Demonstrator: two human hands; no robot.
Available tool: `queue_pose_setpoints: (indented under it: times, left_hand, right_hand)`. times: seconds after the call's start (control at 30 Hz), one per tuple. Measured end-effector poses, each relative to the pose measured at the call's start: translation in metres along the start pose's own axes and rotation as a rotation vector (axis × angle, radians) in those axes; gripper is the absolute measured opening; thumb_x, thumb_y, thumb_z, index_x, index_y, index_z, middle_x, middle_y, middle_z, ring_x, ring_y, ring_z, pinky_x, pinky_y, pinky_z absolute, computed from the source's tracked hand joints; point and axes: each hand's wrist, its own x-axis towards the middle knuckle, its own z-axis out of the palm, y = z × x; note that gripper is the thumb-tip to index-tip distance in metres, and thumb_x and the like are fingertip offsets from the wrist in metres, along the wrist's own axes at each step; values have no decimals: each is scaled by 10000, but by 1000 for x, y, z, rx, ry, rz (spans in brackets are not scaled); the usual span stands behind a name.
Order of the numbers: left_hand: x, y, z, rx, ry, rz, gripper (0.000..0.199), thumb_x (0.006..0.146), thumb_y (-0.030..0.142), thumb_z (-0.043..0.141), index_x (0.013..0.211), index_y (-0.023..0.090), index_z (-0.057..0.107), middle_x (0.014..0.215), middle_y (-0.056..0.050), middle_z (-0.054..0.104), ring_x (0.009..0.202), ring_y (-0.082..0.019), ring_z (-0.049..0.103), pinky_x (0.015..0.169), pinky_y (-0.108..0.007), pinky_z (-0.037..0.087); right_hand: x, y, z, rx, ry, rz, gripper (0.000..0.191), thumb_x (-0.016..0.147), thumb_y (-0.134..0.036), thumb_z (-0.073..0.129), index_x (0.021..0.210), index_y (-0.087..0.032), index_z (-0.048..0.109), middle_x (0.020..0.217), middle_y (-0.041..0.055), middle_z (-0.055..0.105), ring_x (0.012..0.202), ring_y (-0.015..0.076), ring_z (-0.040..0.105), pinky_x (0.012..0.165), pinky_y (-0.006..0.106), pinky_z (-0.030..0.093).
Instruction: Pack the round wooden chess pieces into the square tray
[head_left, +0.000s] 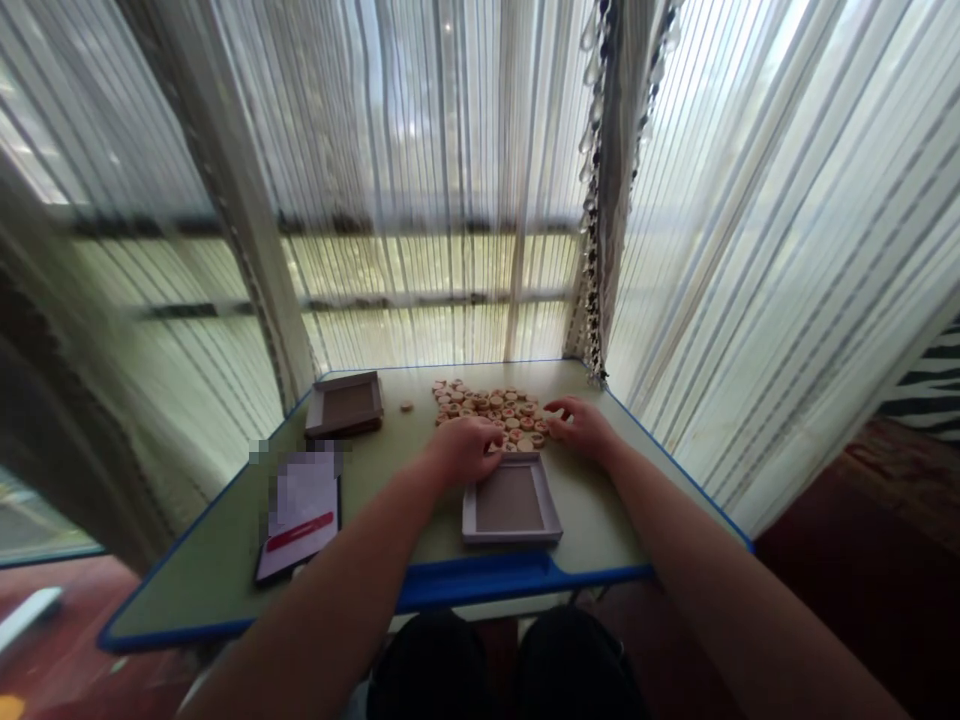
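A loose pile of small round wooden pieces [495, 402], several with red markings, lies towards the back of the table. My left hand [463, 448] is at the pile's near left edge, over the far left corner of a shallow open box [511, 535]. Its fingers curve loosely, with a gap between thumb and fingertips, and I see nothing held there. At the pile's right edge is my right hand [583, 428], fingers bent and apart, fingertips close to the outer pieces. Whether they touch a piece is not clear. The shallow box stands below the pile, between my forearms.
Another shallow box [345, 405] sits at the table's back left, with a single wooden piece [406, 406] to its right. A tablet or clipboard-like flat item [304, 510] with a red strip lies at left. Blue edging [480, 580] rims the table; curtains [450, 200] hang behind.
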Motion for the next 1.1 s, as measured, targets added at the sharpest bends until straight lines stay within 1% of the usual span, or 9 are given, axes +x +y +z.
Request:
queue_pose_setpoints:
  times: [0.17,0.3,0.4,0.5,0.67,0.8,0.9,0.97,1.1]
  left_hand:
    - [2,-13,3,-43,14,-80,212,702,346,516,604,179,603,624,-8,588,596,-114,509,579,-222,392]
    - [3,-28,10,-10,216,-244,218,737,303,459,658,180,621,659,-21,607,633,-132,534,626,-249,425]
    - [4,-44,17,-6,340,-365,233,738,255,439,815,185,647,828,-46,644,817,-176,563,776,-299,441]
    - [6,-56,23,-80,322,-337,314,779,223,375,955,188,632,1033,-42,619,1019,-174,515,920,-314,388]
    - [16,-61,29,-42,146,-242,425,864,344,276,1219,200,460,1310,-49,419,1252,-222,291,1021,-420,248]
    - [21,-57,26,-8,58,-195,397,873,365,259,1136,228,524,1215,-52,517,1181,-225,396,987,-423,295]
    - [15,-53,20,20,122,-181,361,865,353,290,920,197,611,992,-78,616,984,-196,536,896,-356,396]
    - [10,-51,17,49,183,-223,331,851,337,323,831,181,615,890,-79,621,885,-187,560,834,-336,431]
    - [3,-55,19,35,220,-280,239,772,195,408,868,186,627,924,-52,617,877,-168,561,812,-286,443]
  right_hand:
    - [-1,-6,3,-23,-22,-26,219,680,-194,533,856,-178,662,855,46,603,621,101,524,642,212,418]
    - [0,-8,8,-24,28,-31,223,684,-201,535,865,-173,662,864,58,598,653,119,541,659,234,428]
    - [0,-8,11,-14,65,-121,228,705,-230,534,888,-205,668,931,59,602,807,158,556,784,284,414]
    - [0,-14,16,32,51,-254,229,741,-210,499,887,-230,674,932,38,633,933,170,533,886,312,366]
    - [2,-26,21,49,-20,-237,266,778,-282,470,937,-215,673,915,51,648,969,181,520,867,295,388]
    - [4,-26,21,-19,-102,-310,267,784,-347,468,856,-224,694,891,31,666,953,186,523,906,313,344]
    - [4,-24,20,-40,-81,-298,217,747,-319,515,812,-227,700,885,30,667,934,185,524,889,309,347]
    - [3,-23,21,-43,-75,-301,201,740,-301,523,812,-237,699,908,24,663,937,183,522,886,312,344]
    - [3,-20,24,-64,-89,-326,239,775,-300,493,938,-270,666,1078,9,608,1018,179,488,933,341,295]
